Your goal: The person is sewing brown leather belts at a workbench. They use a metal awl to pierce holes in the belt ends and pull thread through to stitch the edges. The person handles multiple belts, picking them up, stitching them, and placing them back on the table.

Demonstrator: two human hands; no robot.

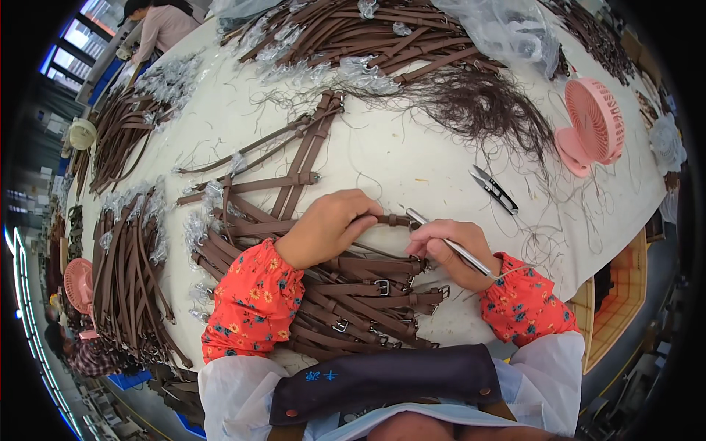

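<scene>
My left hand (331, 226) is closed around a narrow brown belt (393, 220), whose buckle end points toward my right hand. In my right hand (454, 248) is a slim silver pen-shaped tool (460, 251) with a thin cord trailing from its rear end. The tool slants up to the left, and its fine tip is close by the belt's end; whether they touch I cannot tell. Fingertips of the right hand are also near that end, partly hiding it. Below both hands lies a heap of brown belts (353, 301) with metal buckles.
Black-handled thread snips (494, 189) lie right of centre, near a pink fan (592, 125). Dark loose threads (485, 110) are tangled at the back. More belts (368, 33) with clear plastic wrap pile up behind, and others (132, 272) at left. A person (158, 29) works far left.
</scene>
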